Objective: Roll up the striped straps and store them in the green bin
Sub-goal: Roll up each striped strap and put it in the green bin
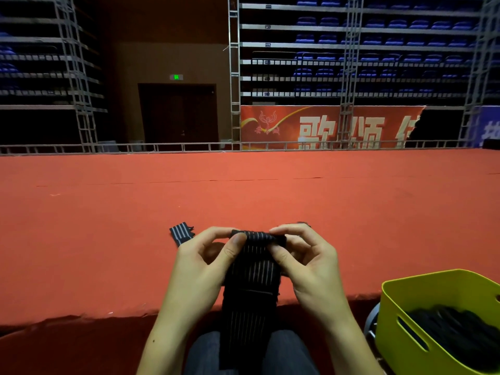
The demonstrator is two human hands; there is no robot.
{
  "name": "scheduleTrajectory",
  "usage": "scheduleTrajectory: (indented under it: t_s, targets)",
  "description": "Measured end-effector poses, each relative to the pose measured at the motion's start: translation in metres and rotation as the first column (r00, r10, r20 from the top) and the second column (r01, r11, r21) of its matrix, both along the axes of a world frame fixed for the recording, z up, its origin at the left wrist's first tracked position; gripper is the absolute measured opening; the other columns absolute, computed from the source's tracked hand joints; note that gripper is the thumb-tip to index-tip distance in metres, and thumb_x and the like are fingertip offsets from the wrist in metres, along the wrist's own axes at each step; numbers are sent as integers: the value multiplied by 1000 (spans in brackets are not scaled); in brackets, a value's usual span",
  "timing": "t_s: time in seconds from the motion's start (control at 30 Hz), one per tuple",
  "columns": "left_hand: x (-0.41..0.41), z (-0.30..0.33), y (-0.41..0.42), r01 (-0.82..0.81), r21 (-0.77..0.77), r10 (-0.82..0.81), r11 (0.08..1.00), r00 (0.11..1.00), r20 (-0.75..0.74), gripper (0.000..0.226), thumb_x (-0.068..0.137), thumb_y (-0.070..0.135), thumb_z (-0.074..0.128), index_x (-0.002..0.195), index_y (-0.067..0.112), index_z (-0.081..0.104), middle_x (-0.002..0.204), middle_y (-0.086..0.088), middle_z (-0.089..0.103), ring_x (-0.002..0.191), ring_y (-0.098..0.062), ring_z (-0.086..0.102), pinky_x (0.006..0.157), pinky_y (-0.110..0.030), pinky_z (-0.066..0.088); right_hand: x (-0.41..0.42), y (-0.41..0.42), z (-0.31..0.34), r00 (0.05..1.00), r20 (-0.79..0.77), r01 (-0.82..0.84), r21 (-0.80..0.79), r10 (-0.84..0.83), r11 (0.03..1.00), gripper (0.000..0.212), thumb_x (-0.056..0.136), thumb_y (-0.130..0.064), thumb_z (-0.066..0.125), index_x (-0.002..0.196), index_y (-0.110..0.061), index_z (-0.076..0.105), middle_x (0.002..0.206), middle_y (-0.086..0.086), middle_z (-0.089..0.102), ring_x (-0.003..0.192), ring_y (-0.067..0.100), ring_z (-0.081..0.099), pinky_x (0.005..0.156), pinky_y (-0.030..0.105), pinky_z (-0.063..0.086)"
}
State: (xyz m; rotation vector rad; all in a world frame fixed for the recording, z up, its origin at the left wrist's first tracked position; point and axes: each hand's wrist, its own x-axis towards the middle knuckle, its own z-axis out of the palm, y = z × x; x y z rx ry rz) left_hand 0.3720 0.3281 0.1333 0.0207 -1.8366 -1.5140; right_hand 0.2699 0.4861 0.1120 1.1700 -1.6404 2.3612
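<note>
The person is wearing dark blue-grey trousers [281, 353], showing at six o'clock; the forearms are bare, with no sleeves, rings or watch showing on either hand.

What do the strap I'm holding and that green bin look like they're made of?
The striped strap looks like soft woven elastic fabric, matte black with thin pale lines: it folds into a roll at the top, where the left hand and right hand pinch it, and hangs limp below. The green bin looks like moulded plastic, smooth with a slight sheen, rounded rim and cut-out handle slot.
</note>
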Motion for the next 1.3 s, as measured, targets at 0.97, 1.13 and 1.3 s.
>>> scheduleTrajectory:
  t_s: [0.97,1.13,1.3]
  targets:
    - [10,-24,8,9,-14,-7,1000,997,80,29,93,45,73,101,18,82,96,-3,82,95,-23,79,88,-45,62,14,15,-23,993,-74,96,119,-88,988,24,97,3,74,108,-18,70,98,8,78,89,18,73,80,39,56]
    - [12,-24,8,2,-8,-1,1000,999,45,17,91,31,80,105,20,82,101,-4,82,100,-23,79,93,-44,61,15,15,-24,995,-74,75,144,-65,987,43,89,24,63,89,-20,65,114,8,78,109,23,74,84,40,59]
    - [13,-23,6,-14,21,13,1000,1000,11,21,89,14,82,111,15,80,105,-1,83,104,-13,79,93,-27,61,14,21,-23,999,-29,49,173,-45,984,30,91,-3,73,115,-20,67,115,5,77,100,22,75,87,54,59]
